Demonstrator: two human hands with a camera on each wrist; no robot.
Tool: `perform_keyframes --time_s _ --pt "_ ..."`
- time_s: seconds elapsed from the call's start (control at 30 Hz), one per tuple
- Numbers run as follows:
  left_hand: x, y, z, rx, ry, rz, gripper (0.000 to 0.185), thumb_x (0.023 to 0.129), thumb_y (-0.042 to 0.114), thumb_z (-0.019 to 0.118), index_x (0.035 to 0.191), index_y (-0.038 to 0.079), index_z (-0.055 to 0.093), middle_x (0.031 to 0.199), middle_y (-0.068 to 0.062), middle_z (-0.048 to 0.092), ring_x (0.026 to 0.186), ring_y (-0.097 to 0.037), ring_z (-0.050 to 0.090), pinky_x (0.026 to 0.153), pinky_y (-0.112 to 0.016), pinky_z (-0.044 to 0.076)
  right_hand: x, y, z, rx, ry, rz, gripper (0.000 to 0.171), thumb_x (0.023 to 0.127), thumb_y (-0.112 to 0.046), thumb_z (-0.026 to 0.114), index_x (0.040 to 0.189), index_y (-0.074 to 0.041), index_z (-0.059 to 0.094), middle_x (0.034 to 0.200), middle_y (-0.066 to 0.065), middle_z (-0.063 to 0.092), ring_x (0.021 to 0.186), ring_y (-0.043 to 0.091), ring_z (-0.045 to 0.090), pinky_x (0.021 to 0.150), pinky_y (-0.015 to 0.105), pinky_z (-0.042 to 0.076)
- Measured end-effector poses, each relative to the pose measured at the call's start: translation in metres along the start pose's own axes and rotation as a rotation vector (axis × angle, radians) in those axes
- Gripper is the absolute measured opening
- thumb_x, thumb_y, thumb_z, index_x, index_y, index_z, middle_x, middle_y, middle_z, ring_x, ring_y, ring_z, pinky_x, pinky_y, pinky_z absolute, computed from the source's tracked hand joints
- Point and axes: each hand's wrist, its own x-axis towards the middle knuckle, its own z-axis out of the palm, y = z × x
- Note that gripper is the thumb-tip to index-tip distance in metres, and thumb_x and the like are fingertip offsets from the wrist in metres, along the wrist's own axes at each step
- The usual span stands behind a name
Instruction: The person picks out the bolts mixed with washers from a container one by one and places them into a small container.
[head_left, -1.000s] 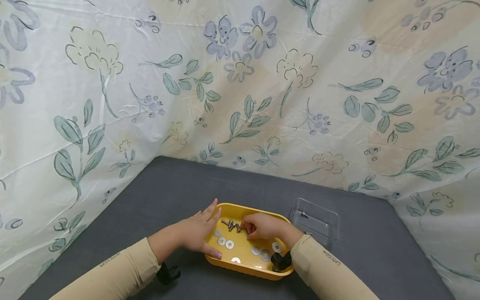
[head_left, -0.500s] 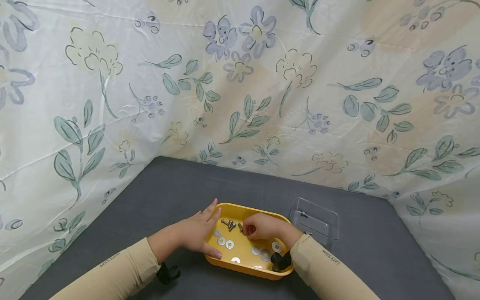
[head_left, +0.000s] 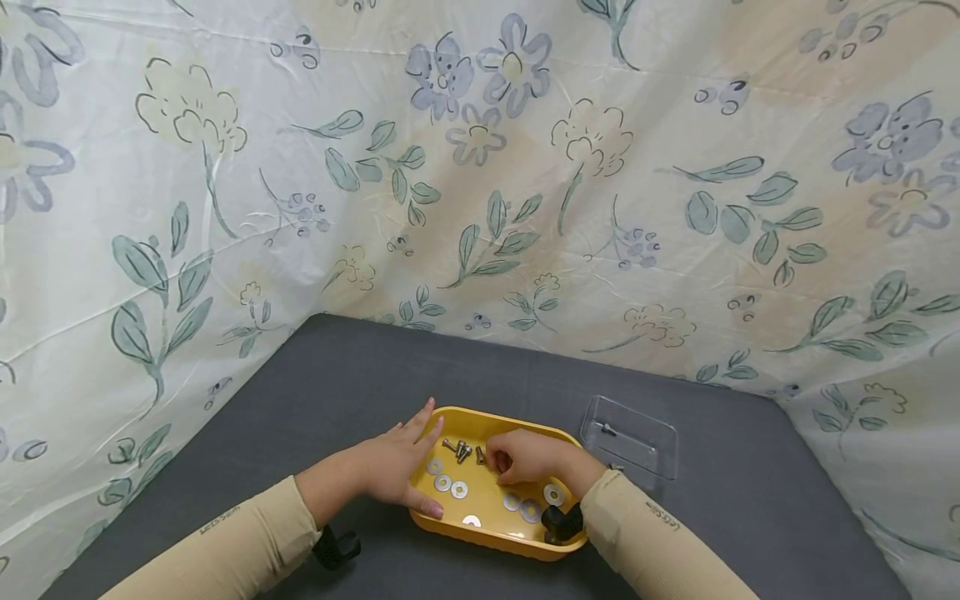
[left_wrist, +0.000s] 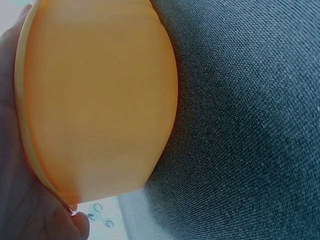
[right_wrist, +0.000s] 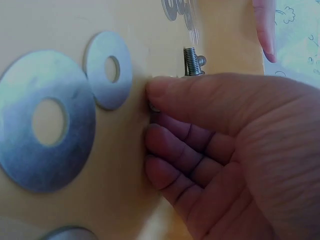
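A person in tan sleeves works over a yellow tray (head_left: 497,533) that sits on a grey cloth (head_left: 337,367), with a flowered sheet (head_left: 480,167) hung behind it.

The left hand (head_left: 397,467) steadies the tray at its left end: the fingers lie nearly straight along the rim and outer wall, the thumb hooks over the near edge, and the palm lies against the wall, as the left wrist view shows from below — orange plastic (left_wrist: 95,100) against skin, grey cloth to the right.

The right hand (head_left: 525,454) is inside the tray with its fingers curled. In the right wrist view the thumb (right_wrist: 210,95) and curled fingers (right_wrist: 175,150) pinch a small metal part against the tray floor; only a glint of it shows at the thumb tip, so what it is cannot be told for sure. Just past the thumb a bolt (right_wrist: 192,61) pokes out, threads up.

A small heap of bolts (head_left: 461,450) lies in the far part of the tray, between the two hands and just left of the right knuckles. Flat washers (head_left: 450,483) are spread on the floor — three near the left thumb, more (head_left: 532,504) under the right wrist. Two of these look large in the right wrist view (right_wrist: 47,120), beside the fingertips.

A clear lid (head_left: 632,435) lies on the cloth, just right of the tray.
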Motion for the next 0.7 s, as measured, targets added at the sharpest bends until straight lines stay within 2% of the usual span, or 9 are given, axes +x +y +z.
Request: perform_keyframes --time_s 0.27,0.5,0.7 --pt "-0.0005 -0.0001 -0.0010 -0.001 -0.005 -0.004 0.118 0.064 0.078 0.054 0.148 0.009 0.008 0.151 -0.012 -0.016 0.139 -0.026 0.007 0.109 -0.047 0.019 -0.0019 -0.0036 -0.0015 0.012 0.022 0.024 0.022 0.079 -0.005 0.068 0.095 -0.012 0.055 0.066 -0.006 0.047 0.058 0.004 0.044 0.055 0.017 0.038" --pt "0.0003 -0.0011 -0.0005 0.002 -0.006 0.005 0.118 0.064 0.078 0.054 0.148 0.009 0.007 0.151 -0.013 -0.017 0.139 -0.027 0.009 0.108 -0.048 0.020 -0.0026 -0.0053 -0.0023 0.015 0.017 0.037 0.021 0.078 -0.004 0.068 0.093 -0.011 0.055 0.066 -0.006 0.048 0.057 0.004 0.044 0.054 0.017 0.038" --pt "0.0006 -0.0016 -0.0005 0.001 -0.008 0.008 0.118 0.064 0.078 0.054 0.148 0.009 0.007 0.150 -0.013 -0.017 0.139 -0.028 0.009 0.108 -0.048 0.020 -0.0027 -0.0049 -0.0037 -0.031 0.014 0.033 0.020 0.077 -0.002 0.067 0.090 -0.011 0.054 0.064 -0.007 0.046 0.055 0.005 0.042 0.053 0.018 0.036"
